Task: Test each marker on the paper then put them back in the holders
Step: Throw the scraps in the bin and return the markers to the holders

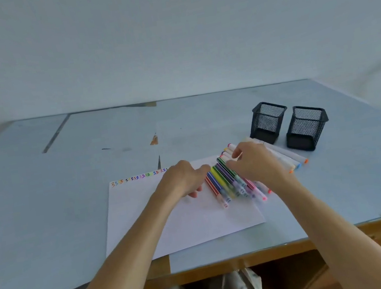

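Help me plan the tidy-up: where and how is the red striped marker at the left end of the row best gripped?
Grip the red striped marker at mid-barrel, coming from above and from its left. It lies flat on the paper as the outermost of the row, so that side is free, though the left hand is close by; the blue marker sits tight against its right.

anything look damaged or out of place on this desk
Yes. The desk's pale blue covering is torn: bare brown shows near mid-desk and at the front edge. Both mesh holders stand empty; the markers lie on the paper.
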